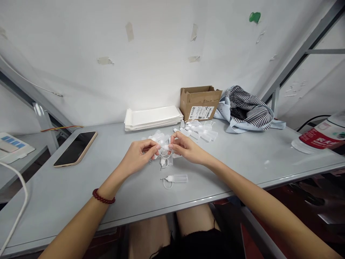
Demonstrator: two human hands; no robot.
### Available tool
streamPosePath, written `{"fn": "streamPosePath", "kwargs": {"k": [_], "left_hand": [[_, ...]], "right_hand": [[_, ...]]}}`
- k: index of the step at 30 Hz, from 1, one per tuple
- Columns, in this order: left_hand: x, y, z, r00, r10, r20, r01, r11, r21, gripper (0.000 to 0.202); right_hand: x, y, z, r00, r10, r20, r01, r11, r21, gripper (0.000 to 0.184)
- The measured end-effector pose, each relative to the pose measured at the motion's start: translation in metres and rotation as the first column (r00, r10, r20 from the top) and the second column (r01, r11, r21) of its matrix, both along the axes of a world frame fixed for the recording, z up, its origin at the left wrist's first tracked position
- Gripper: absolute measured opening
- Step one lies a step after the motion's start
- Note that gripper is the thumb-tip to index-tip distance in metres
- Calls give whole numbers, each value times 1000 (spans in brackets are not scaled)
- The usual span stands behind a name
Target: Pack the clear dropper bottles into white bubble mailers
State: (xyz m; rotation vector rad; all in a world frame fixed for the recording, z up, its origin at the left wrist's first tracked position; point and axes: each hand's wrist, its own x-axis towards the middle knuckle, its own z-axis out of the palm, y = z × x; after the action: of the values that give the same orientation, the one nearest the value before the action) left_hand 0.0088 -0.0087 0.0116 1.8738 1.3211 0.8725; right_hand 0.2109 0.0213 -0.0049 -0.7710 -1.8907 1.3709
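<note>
My left hand (142,153) and my right hand (185,148) meet over the middle of the table, thumbs and fingers pinched. Between them is a small white needle-tip bottle (165,147); the left fingers are at its thin tip end, the right fingers grip its other end and hide most of the body. Just below the hands lies another bottle's white cap (162,162) with a looped strap. Nearer me, a single clear needle-tip bottle (180,178) lies on its side, tip to the left. A pile of such bottles (157,136) sits behind my hands.
More bottles (205,132) are heaped at the back, before an open cardboard box (201,102). White envelopes (153,117) are stacked to its left, striped cloth (246,108) to its right. A phone (77,149) lies left; a large red-labelled bottle (323,135) lies right.
</note>
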Motion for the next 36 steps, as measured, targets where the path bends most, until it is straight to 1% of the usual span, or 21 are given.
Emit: {"fn": "streamPosePath", "kwargs": {"k": [5, 12, 16, 20, 22, 28, 31, 36], "left_hand": [[1, 0, -1, 1000, -10, -27, 11, 1000, 25, 27], [1, -1, 0, 999, -11, -30, 12, 999, 34, 26], [0, 0, 2, 1000, 12, -10, -12, 999, 36, 28], [-3, 2, 4, 997, 73, 29, -74, 997, 36, 30], [-4, 2, 4, 995, 85, 50, -87, 996, 35, 30], [-3, 2, 1, 999, 27, 43, -29, 999, 38, 24], [-1, 1, 1, 999, 23, 31, -24, 999, 36, 23], [1, -1, 3, 999, 28, 43, -29, 999, 18, 23]], "right_hand": [[0, -1, 0, 1000, -2, 9, 2, 1000, 23, 17], [0, -1, 1, 1000, -7, 20, 7, 1000, 16, 18], [0, 1, 1, 1000, -15, 5, 15, 1000, 11, 20], [1, 3, 1, 998, -56, 13, 56, 998, 14, 22], [2, 3, 2, 998, -68, 15, 68, 998, 8, 22], [2, 2, 2, 998, -52, 38, 51, 999, 13, 22], [0, 0, 2, 999, -29, 33, 28, 1000, 4, 21], [0, -1, 3, 999, -38, 38, 38, 999, 3, 21]]}}
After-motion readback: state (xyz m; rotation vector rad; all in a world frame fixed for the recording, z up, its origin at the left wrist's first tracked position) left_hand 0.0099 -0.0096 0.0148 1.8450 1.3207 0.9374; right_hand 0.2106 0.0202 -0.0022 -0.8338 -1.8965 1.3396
